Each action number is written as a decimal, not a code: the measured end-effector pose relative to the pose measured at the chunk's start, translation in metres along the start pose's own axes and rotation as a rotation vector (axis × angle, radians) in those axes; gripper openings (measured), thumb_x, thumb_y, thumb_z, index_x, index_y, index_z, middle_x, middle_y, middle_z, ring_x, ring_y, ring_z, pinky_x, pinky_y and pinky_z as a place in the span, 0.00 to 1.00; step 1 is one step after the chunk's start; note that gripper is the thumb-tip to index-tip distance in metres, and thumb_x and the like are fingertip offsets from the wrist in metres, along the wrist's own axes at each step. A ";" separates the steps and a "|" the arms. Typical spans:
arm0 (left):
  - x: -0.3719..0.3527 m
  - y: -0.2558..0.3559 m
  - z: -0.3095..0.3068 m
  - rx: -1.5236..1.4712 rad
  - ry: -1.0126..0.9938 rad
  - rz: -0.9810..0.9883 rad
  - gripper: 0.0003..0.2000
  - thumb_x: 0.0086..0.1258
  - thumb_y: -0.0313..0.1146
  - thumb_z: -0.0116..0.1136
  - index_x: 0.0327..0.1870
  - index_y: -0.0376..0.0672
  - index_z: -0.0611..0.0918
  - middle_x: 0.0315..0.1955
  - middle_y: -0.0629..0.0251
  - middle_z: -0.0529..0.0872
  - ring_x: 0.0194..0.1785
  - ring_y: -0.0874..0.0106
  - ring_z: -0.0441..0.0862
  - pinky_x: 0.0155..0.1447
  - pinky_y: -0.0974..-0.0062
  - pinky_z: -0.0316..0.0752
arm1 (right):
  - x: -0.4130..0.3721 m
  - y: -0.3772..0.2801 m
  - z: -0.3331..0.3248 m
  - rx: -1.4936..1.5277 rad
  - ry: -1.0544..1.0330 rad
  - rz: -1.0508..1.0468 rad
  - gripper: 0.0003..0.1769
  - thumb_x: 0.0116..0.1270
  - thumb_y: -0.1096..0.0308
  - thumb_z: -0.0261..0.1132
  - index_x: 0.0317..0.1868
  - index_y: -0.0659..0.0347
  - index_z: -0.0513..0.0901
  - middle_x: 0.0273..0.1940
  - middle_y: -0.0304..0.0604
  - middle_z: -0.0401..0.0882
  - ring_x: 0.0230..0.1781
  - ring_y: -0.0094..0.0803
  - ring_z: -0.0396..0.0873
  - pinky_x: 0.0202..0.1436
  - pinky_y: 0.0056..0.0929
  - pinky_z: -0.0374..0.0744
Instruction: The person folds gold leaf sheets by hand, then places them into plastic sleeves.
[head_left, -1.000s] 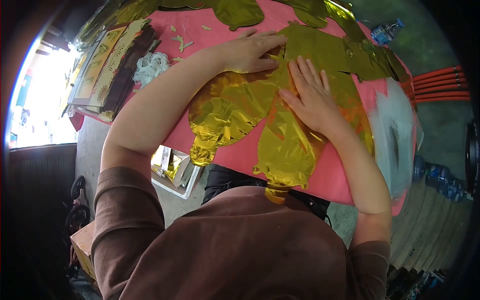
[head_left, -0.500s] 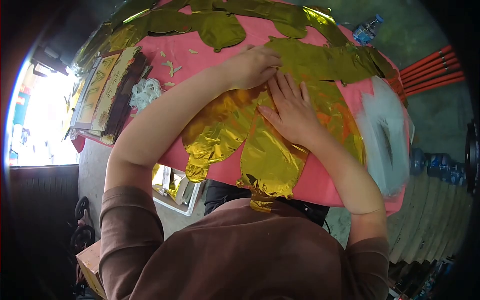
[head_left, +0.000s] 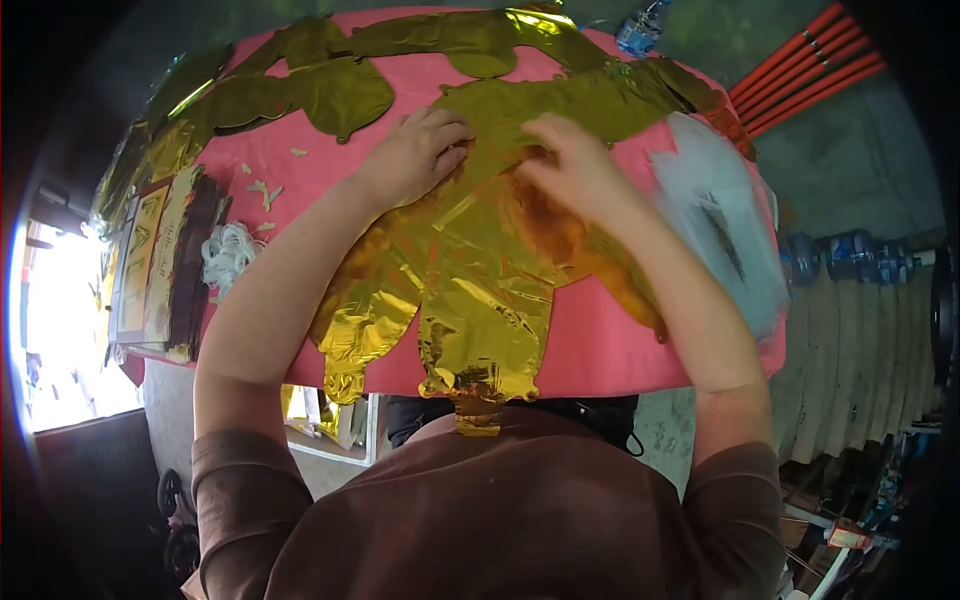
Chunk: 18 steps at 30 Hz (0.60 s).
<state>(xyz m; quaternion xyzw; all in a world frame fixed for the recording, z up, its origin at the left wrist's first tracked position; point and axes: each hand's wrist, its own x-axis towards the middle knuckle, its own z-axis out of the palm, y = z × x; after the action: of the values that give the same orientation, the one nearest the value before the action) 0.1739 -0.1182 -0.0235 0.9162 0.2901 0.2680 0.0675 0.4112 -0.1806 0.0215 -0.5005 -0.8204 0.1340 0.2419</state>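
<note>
A flat gold foil balloon [head_left: 490, 260] lies on the pink tablecloth [head_left: 610, 345], its lower end hanging over the near edge. My left hand [head_left: 418, 155] rests at the foil's upper left side, fingers curled and pressed together; whether they pinch the foil is hidden. On the right, my right hand [head_left: 565, 165] is bent over the foil, thumb and fingers apart at the tips, slightly blurred. Between the hands the foil lies smooth, and lower down it is creased and shiny.
More gold foil [head_left: 345, 95] spreads along the far edge. Printed packets [head_left: 155, 265] and white string [head_left: 232, 255] lie left, clear plastic bags [head_left: 720, 220] right. A water bottle [head_left: 640, 28] and red poles [head_left: 810, 65] are beyond the table.
My hands have moved apart, the left one leftward and the right one curling from its flat spread. The foil's right part has shifted, and the whole view has moved to the right.
</note>
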 end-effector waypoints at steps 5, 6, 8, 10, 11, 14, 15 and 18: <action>0.000 -0.002 0.001 0.022 -0.014 0.012 0.12 0.67 0.35 0.53 0.50 0.44 0.79 0.50 0.64 0.77 0.55 0.61 0.71 0.59 0.64 0.67 | 0.008 0.053 -0.033 -0.710 -0.015 0.269 0.14 0.56 0.66 0.64 0.41 0.65 0.81 0.44 0.56 0.80 0.49 0.48 0.78 0.51 0.42 0.77; 0.000 -0.001 0.001 0.024 -0.008 0.016 0.12 0.67 0.35 0.53 0.50 0.43 0.79 0.50 0.63 0.77 0.55 0.61 0.71 0.59 0.64 0.67 | 0.012 0.056 -0.034 -0.660 -0.076 0.356 0.13 0.56 0.65 0.64 0.37 0.66 0.81 0.41 0.57 0.81 0.45 0.50 0.79 0.49 0.44 0.78; 0.001 0.000 0.000 0.027 -0.001 0.025 0.12 0.67 0.35 0.53 0.49 0.43 0.79 0.50 0.63 0.77 0.55 0.61 0.72 0.59 0.64 0.67 | 0.017 0.065 -0.035 -0.610 -0.131 0.445 0.13 0.56 0.64 0.63 0.33 0.68 0.80 0.38 0.58 0.82 0.42 0.52 0.80 0.47 0.46 0.78; 0.001 0.000 0.000 0.011 -0.015 0.016 0.12 0.67 0.35 0.53 0.50 0.43 0.79 0.50 0.63 0.77 0.55 0.61 0.71 0.59 0.64 0.67 | 0.020 0.079 -0.032 -0.746 -0.055 0.278 0.11 0.57 0.65 0.61 0.29 0.67 0.82 0.31 0.58 0.82 0.34 0.52 0.81 0.40 0.48 0.79; 0.001 0.000 0.001 0.013 -0.016 0.017 0.12 0.67 0.35 0.53 0.50 0.43 0.79 0.50 0.63 0.77 0.55 0.61 0.71 0.59 0.64 0.67 | 0.023 0.087 -0.036 -0.745 -0.053 0.279 0.11 0.57 0.65 0.61 0.29 0.67 0.82 0.31 0.58 0.82 0.34 0.52 0.81 0.40 0.48 0.79; 0.000 -0.001 0.002 0.008 -0.008 -0.002 0.13 0.67 0.35 0.54 0.50 0.43 0.79 0.50 0.64 0.77 0.56 0.61 0.71 0.60 0.65 0.67 | 0.027 0.105 -0.065 -0.569 0.166 0.313 0.11 0.58 0.67 0.61 0.30 0.67 0.83 0.29 0.57 0.82 0.30 0.49 0.82 0.35 0.43 0.79; 0.001 0.001 0.002 0.016 -0.002 0.002 0.13 0.67 0.35 0.54 0.50 0.43 0.79 0.50 0.64 0.77 0.56 0.61 0.71 0.60 0.65 0.66 | 0.029 0.106 -0.083 -0.556 0.221 0.345 0.11 0.59 0.67 0.61 0.30 0.67 0.83 0.26 0.54 0.82 0.28 0.46 0.83 0.32 0.40 0.79; 0.000 -0.001 0.001 0.013 0.006 0.002 0.13 0.67 0.35 0.54 0.49 0.43 0.80 0.50 0.64 0.77 0.56 0.61 0.71 0.60 0.65 0.66 | 0.031 0.142 -0.115 -0.113 0.322 0.519 0.11 0.60 0.67 0.64 0.28 0.68 0.82 0.21 0.40 0.80 0.23 0.23 0.79 0.27 0.25 0.75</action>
<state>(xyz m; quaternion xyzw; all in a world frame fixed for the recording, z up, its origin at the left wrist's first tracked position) 0.1740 -0.1179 -0.0249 0.9162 0.2912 0.2687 0.0602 0.5681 -0.0893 0.0616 -0.7207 -0.6224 0.0645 0.2984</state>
